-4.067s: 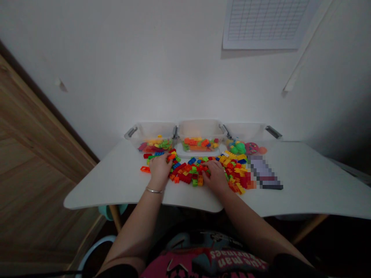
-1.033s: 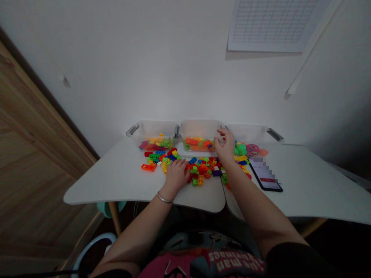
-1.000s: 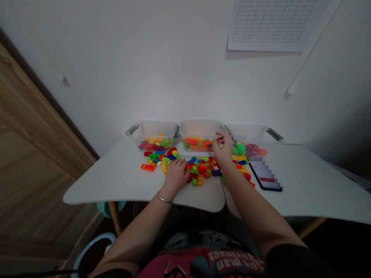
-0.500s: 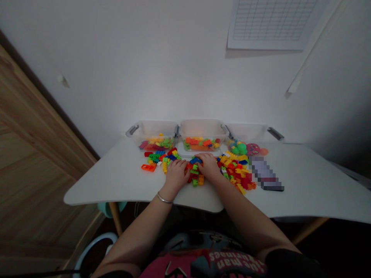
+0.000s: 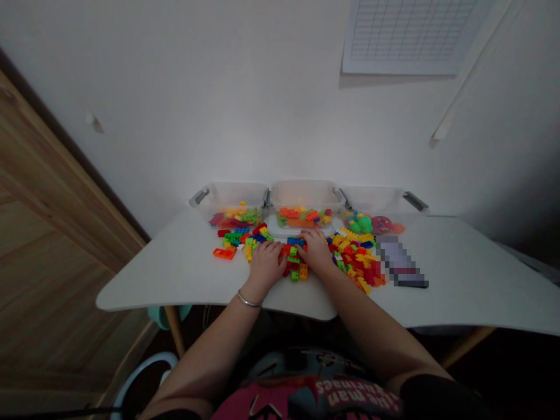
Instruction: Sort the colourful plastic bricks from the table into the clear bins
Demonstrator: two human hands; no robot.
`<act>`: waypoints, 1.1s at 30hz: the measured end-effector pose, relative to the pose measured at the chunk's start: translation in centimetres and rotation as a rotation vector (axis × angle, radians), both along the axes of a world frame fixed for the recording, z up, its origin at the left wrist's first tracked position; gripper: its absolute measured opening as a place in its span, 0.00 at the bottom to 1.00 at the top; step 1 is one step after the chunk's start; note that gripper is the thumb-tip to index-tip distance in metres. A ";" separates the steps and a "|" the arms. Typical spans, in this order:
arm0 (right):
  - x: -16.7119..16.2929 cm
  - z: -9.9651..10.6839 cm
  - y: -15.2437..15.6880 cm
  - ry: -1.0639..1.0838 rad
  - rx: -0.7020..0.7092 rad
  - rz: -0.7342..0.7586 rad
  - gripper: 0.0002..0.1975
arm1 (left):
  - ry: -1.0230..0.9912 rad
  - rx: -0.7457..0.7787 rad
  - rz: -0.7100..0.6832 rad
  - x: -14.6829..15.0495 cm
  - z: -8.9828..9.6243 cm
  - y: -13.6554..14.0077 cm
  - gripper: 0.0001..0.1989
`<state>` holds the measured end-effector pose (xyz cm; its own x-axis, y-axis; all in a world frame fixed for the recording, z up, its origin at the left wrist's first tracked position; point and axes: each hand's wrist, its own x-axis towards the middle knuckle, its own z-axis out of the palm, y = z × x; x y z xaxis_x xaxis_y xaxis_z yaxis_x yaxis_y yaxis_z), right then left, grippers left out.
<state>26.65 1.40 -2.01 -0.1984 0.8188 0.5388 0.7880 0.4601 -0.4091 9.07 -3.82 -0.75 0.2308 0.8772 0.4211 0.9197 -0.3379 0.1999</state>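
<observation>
My left hand is closed against the left side of a joined stack of red, green and orange toy building blocks near the table's front edge. Across from it, my right hand has its fingers curled at a blue building block at the far end of that stack. The fingertips of both hands are partly hidden. Loose blocks lie to the left of my left hand, and a larger pile of blocks spreads out to the right of my right hand.
Along the wall stand three clear plastic bins: left, middle and right, with blocks or toys in them. A blurred-out phone-like object lies on the white table at right.
My right hand has shifted slightly up and away from me along the stack. The blue block now sits a little further left and shows straighter. My left hand stays in place.
</observation>
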 end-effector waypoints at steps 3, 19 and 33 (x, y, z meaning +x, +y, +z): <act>0.2 -0.1 -0.1 0.086 0.056 -0.001 0.09 | -0.004 0.001 0.003 0.0 0.0 0.0 0.18; 1.6 3.0 -0.8 0.606 0.092 -0.138 0.16 | -0.006 0.002 0.002 -0.1 -0.1 -0.1 0.18; 4.1 9.9 5.5 0.292 -0.040 -0.448 0.16 | -0.015 -0.015 0.007 -0.1 -0.2 0.0 0.18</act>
<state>30.79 6.86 7.93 0.3286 0.8101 0.4855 0.7542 0.0844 -0.6512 9.02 -3.82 -0.94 0.2188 0.8848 0.4114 0.9188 -0.3288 0.2185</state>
